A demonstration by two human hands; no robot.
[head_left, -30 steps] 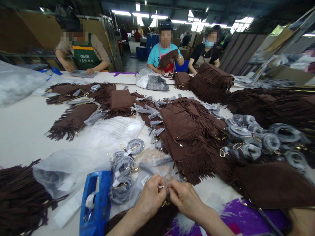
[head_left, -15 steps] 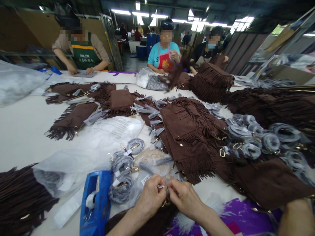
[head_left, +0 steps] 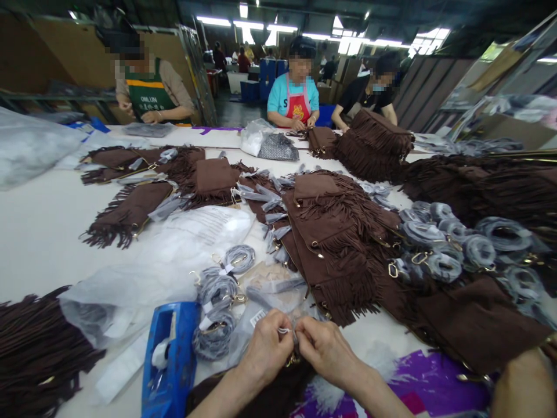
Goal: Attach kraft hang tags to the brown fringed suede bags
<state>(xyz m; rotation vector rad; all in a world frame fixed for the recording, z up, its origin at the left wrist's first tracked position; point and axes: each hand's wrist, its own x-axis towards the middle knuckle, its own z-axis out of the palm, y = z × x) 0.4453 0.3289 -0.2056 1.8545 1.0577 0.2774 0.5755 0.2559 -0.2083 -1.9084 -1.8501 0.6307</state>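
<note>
My left hand point(head_left: 270, 342) is closed, pinching a thin white string point(head_left: 284, 330) between thumb and fingers. Close beside it, my right hand point(head_left: 325, 348) is also closed, its fingertips pinching at the string's other end. Right below both hands sits a gold metal fitting point(head_left: 292, 359) on a dark brown bag point(head_left: 256, 392), mostly covered by my forearms. Just behind my left hand lies clear plastic with a white barcode label point(head_left: 257, 317).
A blue tape dispenser point(head_left: 169, 360) and coiled grey-wrapped straps point(head_left: 214, 331) stand to the left. Brown fringed bags point(head_left: 335, 238) are piled ahead, more wrapped straps point(head_left: 444, 267) to the right. A co-worker's arm point(head_left: 524, 386) reaches in at lower right, by purple plastic point(head_left: 435, 380).
My hands have barely moved. A small brown bag now lies atop the middle pile, and the co-worker in blue has lowered both hands. The brown bag at lower right has shifted slightly.
</note>
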